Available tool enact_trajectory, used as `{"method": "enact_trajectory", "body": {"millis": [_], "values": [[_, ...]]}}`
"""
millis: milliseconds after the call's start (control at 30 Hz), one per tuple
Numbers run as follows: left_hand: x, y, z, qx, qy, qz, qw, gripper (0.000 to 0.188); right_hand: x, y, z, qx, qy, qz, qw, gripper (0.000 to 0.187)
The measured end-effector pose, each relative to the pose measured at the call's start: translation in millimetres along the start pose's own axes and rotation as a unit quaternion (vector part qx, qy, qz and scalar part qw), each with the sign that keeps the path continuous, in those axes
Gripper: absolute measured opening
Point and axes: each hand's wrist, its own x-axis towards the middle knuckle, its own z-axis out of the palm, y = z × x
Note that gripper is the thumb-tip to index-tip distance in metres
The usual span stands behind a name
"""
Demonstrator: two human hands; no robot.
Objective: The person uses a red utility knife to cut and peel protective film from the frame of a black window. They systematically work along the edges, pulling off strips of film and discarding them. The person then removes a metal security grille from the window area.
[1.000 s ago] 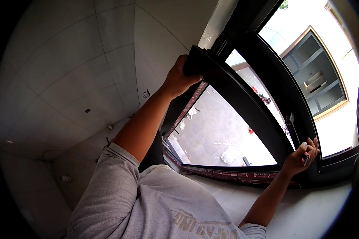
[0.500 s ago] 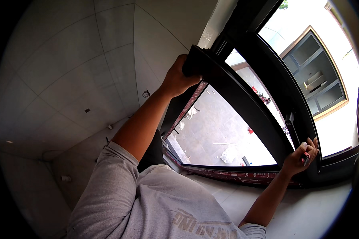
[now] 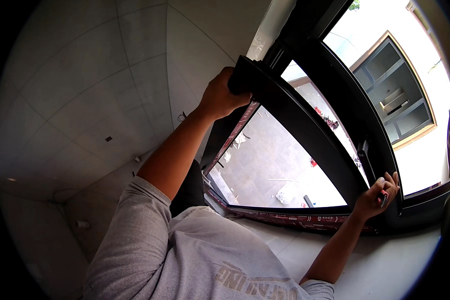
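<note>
evidently our left grip [image 3: 221, 96] clasped a black sash [image 3: 305, 121]; its slipping might've pinched our right grip [image 3: 371, 202], holding a red tool [image 3: 384, 195].

Slight changes only, versus a second ago. Left hand [image 3: 219, 95] and its forearm [image 3: 175, 150] nudged toward 10 o'clock in view; gray sleeve [image 3: 135, 215] slid likewise. More dark cloth [image 3: 187, 189] now shows on the sleeve's 2 o'clock side. Black frame bar [image 3: 301, 117]: upper end a hair toward 10. Tiled wall [image 3: 87, 95] seams drifted faintly toward 9.
</note>
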Motion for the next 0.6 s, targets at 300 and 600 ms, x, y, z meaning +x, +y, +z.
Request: {"method": "enact_trajectory", "body": {"millis": [300, 600], "values": [[-4.2, 3.5, -0.4, 0.075, 0.039, 0.105, 0.991, 0.069, -0.9, 2.0, -0.2, -0.013, -0.006, 0.002, 1.0, 0.031], [0.5, 3.5, -5.2, 0.042, 0.01, 0.041, 0.998, 0.067, -0.1, 2.3, -0.3, -0.013, -0.005, -0.002, 1.0, 0.033]]}}
